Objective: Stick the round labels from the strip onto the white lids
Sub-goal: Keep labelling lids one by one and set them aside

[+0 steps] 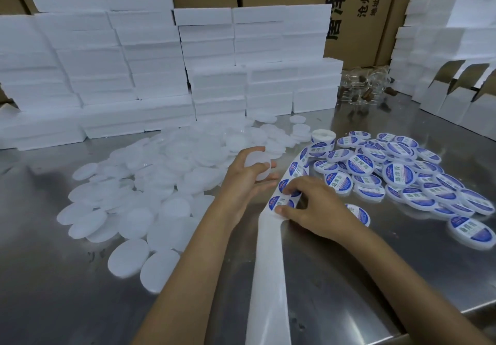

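My left hand point(243, 177) grips a plain white lid point(256, 165) just above the steel table. A white backing strip point(271, 258) runs from the table's near edge up to a small roll point(323, 136); blue-and-white round labels point(300, 166) sit on its upper part. My right hand point(311, 205) rests on the strip, its fingertips pinching a round label point(281, 201) at the strip's left edge. A wide heap of bare white lids point(161, 173) spreads over the table's left and middle. To the right lies a pile of labelled lids point(402, 175).
Stacks of white foam boxes point(128, 63) wall off the back of the steel table point(67, 291), with brown cartons point(357, 9) behind. Folded white cartons point(456, 97) and more foam stand at the right. Clear glass jars point(365, 87) lie at the back right.
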Demonstrator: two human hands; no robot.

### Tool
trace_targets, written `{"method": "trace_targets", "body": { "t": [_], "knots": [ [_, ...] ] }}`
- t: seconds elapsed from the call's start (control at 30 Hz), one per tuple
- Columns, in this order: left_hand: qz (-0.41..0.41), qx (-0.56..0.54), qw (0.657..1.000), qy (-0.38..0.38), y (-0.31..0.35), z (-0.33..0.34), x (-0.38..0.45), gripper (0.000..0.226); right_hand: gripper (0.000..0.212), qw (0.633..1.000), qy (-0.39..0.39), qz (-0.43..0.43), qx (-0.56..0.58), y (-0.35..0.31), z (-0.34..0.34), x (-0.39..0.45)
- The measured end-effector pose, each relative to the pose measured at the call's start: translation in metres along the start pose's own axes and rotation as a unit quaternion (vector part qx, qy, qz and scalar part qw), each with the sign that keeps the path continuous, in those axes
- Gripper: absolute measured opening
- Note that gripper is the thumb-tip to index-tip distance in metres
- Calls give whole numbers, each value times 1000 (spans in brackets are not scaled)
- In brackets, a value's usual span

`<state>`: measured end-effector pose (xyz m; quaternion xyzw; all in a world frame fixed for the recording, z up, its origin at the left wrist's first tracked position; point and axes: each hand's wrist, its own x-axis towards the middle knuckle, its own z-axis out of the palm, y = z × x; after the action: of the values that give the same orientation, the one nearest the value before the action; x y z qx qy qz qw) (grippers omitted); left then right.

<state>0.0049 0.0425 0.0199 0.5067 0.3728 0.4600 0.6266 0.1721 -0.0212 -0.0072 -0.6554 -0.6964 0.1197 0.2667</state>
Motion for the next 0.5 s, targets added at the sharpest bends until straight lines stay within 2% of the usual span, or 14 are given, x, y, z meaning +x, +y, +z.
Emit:
{"method": "trace_targets", "body": {
  "t": [0.23,0.5],
  "knots": [
    [-42,26,999,11,-8,-2,5,35,33,1000,6,-7,1,-7,5,9],
    [-43,12,999,8,-11,-4,7,32,21,999,-1,-4,32,-16,9,4]
  ]
}}
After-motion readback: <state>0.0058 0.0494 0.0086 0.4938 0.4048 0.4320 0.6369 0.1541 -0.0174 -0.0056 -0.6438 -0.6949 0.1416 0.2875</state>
